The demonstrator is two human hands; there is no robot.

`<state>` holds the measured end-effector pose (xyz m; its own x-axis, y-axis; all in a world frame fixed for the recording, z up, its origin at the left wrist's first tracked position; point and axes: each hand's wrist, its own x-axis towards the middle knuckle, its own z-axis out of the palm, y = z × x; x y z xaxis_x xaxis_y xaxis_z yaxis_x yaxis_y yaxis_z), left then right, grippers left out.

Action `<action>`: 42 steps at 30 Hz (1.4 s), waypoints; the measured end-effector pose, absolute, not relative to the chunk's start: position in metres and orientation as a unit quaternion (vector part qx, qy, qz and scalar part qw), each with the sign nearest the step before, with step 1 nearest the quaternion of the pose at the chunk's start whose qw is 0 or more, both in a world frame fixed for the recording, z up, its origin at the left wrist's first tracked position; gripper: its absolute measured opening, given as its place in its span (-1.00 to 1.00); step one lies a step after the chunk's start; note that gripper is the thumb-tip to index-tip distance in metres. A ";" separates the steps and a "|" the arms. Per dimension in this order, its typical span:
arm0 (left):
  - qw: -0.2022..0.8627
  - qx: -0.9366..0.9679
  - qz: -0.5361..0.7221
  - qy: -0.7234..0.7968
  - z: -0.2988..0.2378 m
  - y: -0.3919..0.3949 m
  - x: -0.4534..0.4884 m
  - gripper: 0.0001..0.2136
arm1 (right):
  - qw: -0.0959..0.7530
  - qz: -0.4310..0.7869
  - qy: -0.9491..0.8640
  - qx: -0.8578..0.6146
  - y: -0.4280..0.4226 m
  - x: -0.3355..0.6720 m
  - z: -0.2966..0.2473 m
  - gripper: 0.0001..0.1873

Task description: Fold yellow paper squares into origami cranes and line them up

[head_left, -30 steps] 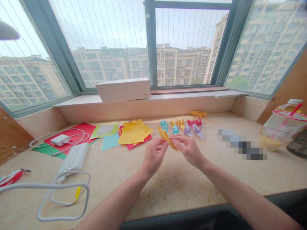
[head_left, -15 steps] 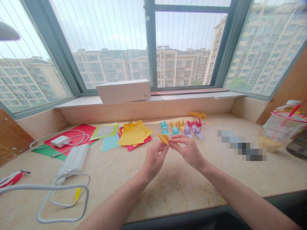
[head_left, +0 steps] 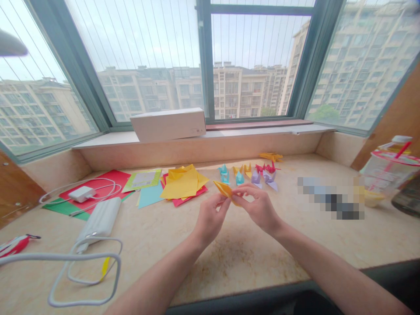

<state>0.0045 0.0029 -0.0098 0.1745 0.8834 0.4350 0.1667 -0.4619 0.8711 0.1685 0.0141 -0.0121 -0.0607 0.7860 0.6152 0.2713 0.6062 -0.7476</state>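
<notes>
A small folded piece of yellow origami paper [head_left: 223,188] is pinched between both hands above the counter. My left hand [head_left: 211,216] grips its lower edge with thumb and fingers. From the other side, my right hand [head_left: 254,202] closes its thumb and fingertips on it, hiding part of the paper. Its pointed end sticks out to the upper left, with the layers slightly apart. Just beyond the hands stand several folded paper cranes: blue [head_left: 240,178], yellow [head_left: 246,169], red [head_left: 267,168] and purple [head_left: 269,178].
Yellow sheets [head_left: 182,183] lie on red ones, left of the hands. A white power bank [head_left: 100,221], a charger [head_left: 82,194] and looped cables sit further left. A plastic cup [head_left: 383,173] stands at the right. A white box [head_left: 169,124] rests on the sill.
The paper's pointed end has tipped slightly up and left, and its layers show more apart. Both hands keep nearly the same place and grip.
</notes>
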 end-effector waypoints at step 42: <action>0.492 0.545 0.581 0.352 -0.010 0.012 0.004 -0.80 | 0.565 0.514 -0.574 -0.294 0.019 0.168 -0.010 -0.74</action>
